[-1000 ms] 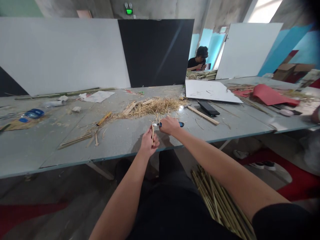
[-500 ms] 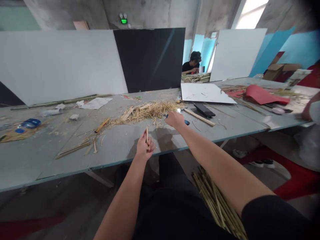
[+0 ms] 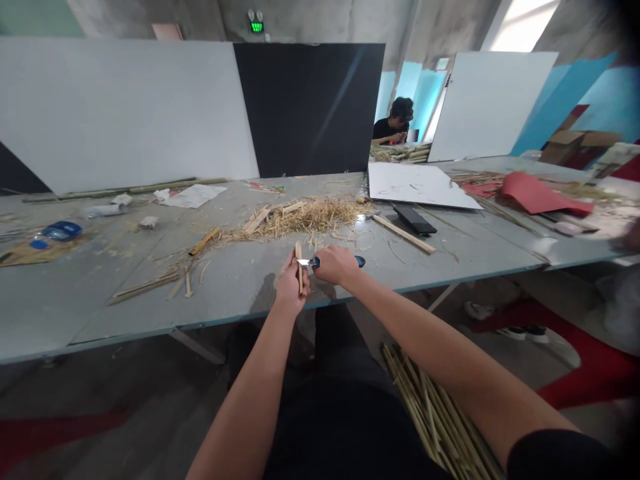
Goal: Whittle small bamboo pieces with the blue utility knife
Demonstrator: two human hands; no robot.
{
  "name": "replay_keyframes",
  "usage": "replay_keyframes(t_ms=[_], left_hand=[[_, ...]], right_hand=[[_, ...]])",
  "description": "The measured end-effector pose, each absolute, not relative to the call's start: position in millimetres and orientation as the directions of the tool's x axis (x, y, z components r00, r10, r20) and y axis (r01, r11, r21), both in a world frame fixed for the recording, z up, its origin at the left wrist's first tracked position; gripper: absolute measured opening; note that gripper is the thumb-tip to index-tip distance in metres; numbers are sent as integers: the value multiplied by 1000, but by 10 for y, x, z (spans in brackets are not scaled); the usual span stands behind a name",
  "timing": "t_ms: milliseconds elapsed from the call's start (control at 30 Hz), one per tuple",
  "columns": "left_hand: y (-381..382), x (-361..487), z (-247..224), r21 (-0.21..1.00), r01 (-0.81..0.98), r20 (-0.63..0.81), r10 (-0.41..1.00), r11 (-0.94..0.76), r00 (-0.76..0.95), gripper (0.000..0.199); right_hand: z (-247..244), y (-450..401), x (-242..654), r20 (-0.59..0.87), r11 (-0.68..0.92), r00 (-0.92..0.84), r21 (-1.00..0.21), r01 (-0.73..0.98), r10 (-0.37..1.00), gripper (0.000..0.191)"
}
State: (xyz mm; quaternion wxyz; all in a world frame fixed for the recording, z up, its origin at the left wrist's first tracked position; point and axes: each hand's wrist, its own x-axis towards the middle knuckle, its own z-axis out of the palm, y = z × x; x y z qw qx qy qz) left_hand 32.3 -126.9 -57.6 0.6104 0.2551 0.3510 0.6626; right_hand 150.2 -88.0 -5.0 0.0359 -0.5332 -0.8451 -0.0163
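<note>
A short, flat wooden strip (image 3: pixel 299 253) stands nearly upright in my left hand (image 3: pixel 290 287), whose fingers are wrapped round its lower part. My right hand (image 3: pixel 337 264) grips a utility knife (image 3: pixel 361 261) by its blue and black handle. The knife's blade points left and meets the strip, or lies just in front of it, near my left thumb. Most of the handle is hidden inside my right fist. Behind both hands a heap of pale shavings (image 3: pixel 320 217) lies on the grey table (image 3: pixel 240 280).
Right of the shavings are a long wooden strip (image 3: pixel 405 235), a black phone (image 3: pixel 415 220) and a white board (image 3: pixel 423 183). A yellow-handled tool (image 3: pixel 204 241) lies to the left. Bundled stalks (image 3: pixel 435 413) stand beside my right leg. A person (image 3: pixel 395 121) sits beyond the table.
My right hand has come left and toward me with the knife, bringing its blade to the wooden strip. My left hand keeps hold of the strip. The view has shifted slightly.
</note>
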Motion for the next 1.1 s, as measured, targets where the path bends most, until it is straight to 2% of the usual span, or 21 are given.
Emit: replay_keyframes(t_ms=[267,567,700,800,933,1100], left_hand=[[-1322,428,-437,796,-606,-76,992,1,-98,51],[-1208,271,-237,833,-553,-45,992,-29,-121,52],[-1263,265,-223,878,-477,-28,995,-22,-98,53],[-1195,177,-241,885,-464,-82,972,-30,-219,56],[-886,-78,-100,863,-484,-25,943,-147,-331,60],[-404,-192,247,894,-393,62,927,-217,-369,51]], right_hand=[[-75,-837,1602,124,386,-382,-12,922,916,35],[-34,-389,1404,147,327,-311,-105,939,939,35],[193,42,1482,152,178,-152,-172,969,977,41],[378,348,1573,212,119,-76,-200,973,974,43],[505,532,1446,270,245,-185,-209,947,945,36],[636,565,1072,340,486,-407,-190,853,848,26]])
